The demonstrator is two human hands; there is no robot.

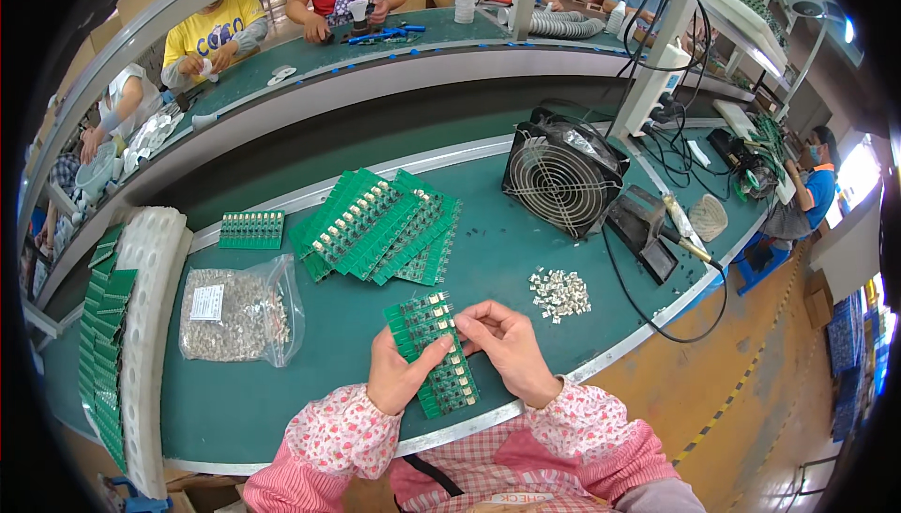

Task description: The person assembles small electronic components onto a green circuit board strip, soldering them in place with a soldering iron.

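A green circuit board panel [456, 385] with a row of small white connectors is tilted in front of my body. My left hand [399, 372] grips it from the left side, thumb across its face. At the panel's right edge my right hand [514, 352] has thumb and index finger pinched together; anything between them is hidden. To the right of that hand lies a loose heap of small white connectors [561, 294]. Beyond the panel is an overlapping stack of green circuit boards [375, 231]. A clear plastic bag [235, 321] full of similar small parts rests left of my left hand.
One board [251, 229] lies behind the bag. White foam trays [145, 344] with boards beside them line the left. A caged fan [563, 180], a soldering iron holder [648, 236] and cables stand at the right. Several people work across the bench and at far right.
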